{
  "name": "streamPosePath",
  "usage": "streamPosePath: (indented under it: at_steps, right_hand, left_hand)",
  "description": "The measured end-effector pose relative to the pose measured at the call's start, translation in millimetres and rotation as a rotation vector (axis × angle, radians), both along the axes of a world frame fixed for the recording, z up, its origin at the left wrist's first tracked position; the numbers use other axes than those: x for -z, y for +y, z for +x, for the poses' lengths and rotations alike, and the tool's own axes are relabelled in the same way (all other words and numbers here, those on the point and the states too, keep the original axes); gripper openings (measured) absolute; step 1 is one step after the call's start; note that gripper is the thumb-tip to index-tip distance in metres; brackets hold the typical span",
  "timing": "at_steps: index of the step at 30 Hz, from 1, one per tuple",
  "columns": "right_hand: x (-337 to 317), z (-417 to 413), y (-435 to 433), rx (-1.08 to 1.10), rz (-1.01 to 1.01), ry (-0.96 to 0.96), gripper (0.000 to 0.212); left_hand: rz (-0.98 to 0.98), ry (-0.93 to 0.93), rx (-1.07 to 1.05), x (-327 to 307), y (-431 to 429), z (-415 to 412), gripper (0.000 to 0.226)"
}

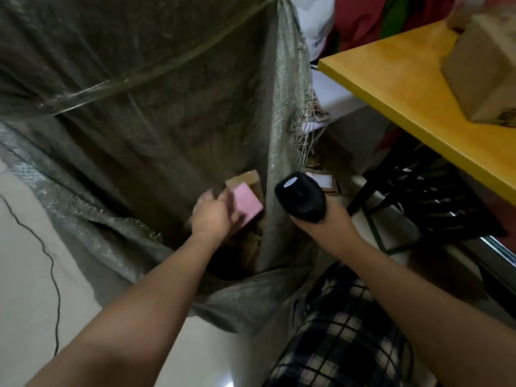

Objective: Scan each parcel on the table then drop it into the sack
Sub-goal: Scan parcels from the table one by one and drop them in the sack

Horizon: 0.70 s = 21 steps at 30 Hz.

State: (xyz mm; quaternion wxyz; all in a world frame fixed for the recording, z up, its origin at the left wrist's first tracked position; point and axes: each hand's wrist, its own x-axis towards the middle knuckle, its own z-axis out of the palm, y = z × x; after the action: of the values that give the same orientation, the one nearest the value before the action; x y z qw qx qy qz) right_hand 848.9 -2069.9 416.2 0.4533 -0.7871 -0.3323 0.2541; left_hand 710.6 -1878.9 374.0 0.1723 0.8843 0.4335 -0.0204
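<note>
Pink parcel (247, 203): a small flat block with soft corners and a smooth matte wrap, held over the open mouth of the sack (139, 135), just above a brown box (245, 178) that lies inside.
Left hand (212, 216): grips the pink parcel by its near end, thumb on top; the fingers beneath are hidden.
Right hand (326, 222): wrapped around the handle of a black scanner (300, 196), just outside the sack's right wall.
Handling: the parcel looks light and fairly stiff, easy for one hand. A pinch across the short end seems enough, and the smooth wrap may slip a little.
Sack: coarse grey-green woven plastic, limp and creased, frayed strands along its right edge, a clear tape band across the back wall.
Bench (405, 88): yellow, hard, square-edged, to the right of the sack and well apart from it.
Cardboard parcel (485, 76): brown, boxy and blurred, waiting on the bench.
</note>
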Motion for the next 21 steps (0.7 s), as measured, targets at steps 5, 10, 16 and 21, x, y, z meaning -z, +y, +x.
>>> streamPosePath:
  at_steps: [5,10,16,21]
  right_hand:
    - [-18,9,-18,0.19,0.073,-0.019,0.034]
    - [-54,13,-48,0.429,0.218,-0.093,0.034]
    - [-121,28,-128,0.658,0.302,-0.273,0.028]
    - [-158,52,-198,0.83,0.332,-0.238,0.017]
  left_hand:
    - [0.087,-0.395,0.075,-46,-25,8,0.054]
    - [0.093,-0.536,0.259,-100,-77,40,0.052]
    - [0.112,-0.572,0.529,-147,-149,103,0.052]
    - [0.149,-0.581,0.731,-181,-204,166,0.053]
